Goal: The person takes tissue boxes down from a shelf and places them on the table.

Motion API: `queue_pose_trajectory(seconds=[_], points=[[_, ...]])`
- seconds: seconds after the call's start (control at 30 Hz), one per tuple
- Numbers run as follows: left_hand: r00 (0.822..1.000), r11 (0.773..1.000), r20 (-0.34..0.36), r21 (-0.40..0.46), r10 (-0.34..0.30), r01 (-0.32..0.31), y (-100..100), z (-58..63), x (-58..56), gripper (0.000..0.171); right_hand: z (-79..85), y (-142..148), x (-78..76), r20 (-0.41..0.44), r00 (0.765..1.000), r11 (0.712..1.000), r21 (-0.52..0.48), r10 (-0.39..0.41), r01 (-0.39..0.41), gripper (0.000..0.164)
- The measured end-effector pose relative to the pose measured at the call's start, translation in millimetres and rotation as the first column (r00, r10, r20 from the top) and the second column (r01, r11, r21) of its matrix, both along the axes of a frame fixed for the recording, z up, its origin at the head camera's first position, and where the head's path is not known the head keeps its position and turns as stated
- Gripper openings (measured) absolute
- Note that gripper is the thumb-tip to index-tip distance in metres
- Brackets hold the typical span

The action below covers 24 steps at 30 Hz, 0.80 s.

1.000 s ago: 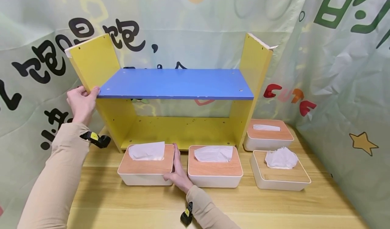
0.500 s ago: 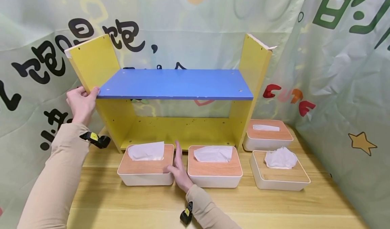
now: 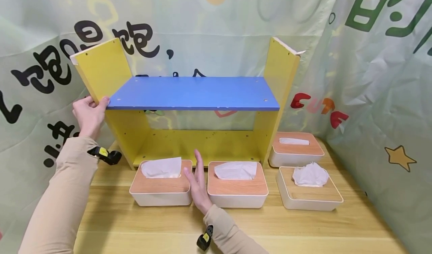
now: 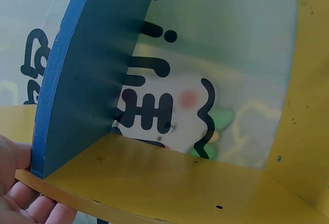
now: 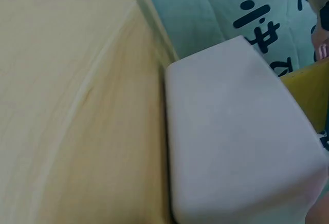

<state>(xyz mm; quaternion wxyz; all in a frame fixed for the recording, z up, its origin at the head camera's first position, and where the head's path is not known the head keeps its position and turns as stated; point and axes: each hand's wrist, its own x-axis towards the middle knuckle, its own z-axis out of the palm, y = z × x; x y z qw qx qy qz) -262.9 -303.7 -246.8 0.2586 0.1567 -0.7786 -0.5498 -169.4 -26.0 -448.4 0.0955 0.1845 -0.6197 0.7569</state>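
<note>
A shelf unit with yellow side panels [image 3: 102, 68] and a blue board [image 3: 194, 92] stands upright at the back of the table. My left hand [image 3: 89, 113] grips the front edge of its left panel, beside the blue board's corner; in the left wrist view the fingers [image 4: 38, 206] curl round that yellow edge. My right hand [image 3: 200, 186] holds nothing, its fingers straight and pointing up, between two tissue boxes in front of the shelf. It is right at the side of the left tissue box [image 3: 160, 198], whose white wall [image 5: 231, 131] fills much of the right wrist view. The middle tissue box [image 3: 237, 200] is at its right.
A third tissue box [image 3: 312, 204] with a crumpled tissue stands at the right, and another box [image 3: 297, 159] behind it, beside the shelf. Printed cloth [image 3: 219, 55] hangs behind and at both sides. All the boxes rest on the wooden table [image 3: 162, 227].
My right hand has lifted its thumb off the left box's front corner, and its fingers have straightened and risen between the two boxes. The left hand keeps its grip; the boxes have not moved.
</note>
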Motion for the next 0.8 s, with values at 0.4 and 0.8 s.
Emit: queue_pose_trajectory(seconds=[0.4,0.8], points=[[1.000,1.000,0.009,0.016,-0.002,0.002,1,0.5,-0.4,0.051,26.0,8,2.2,0.027,0.999,0.979,-0.198,-0.044,0.049,0.052],[0.999,0.999,0.019,0.012,0.033,-0.034,5,-0.3,2.2,0.045,41.0,50,-1.5,-0.161,0.986,0.946,-0.324,-0.046,-0.008,0.032]])
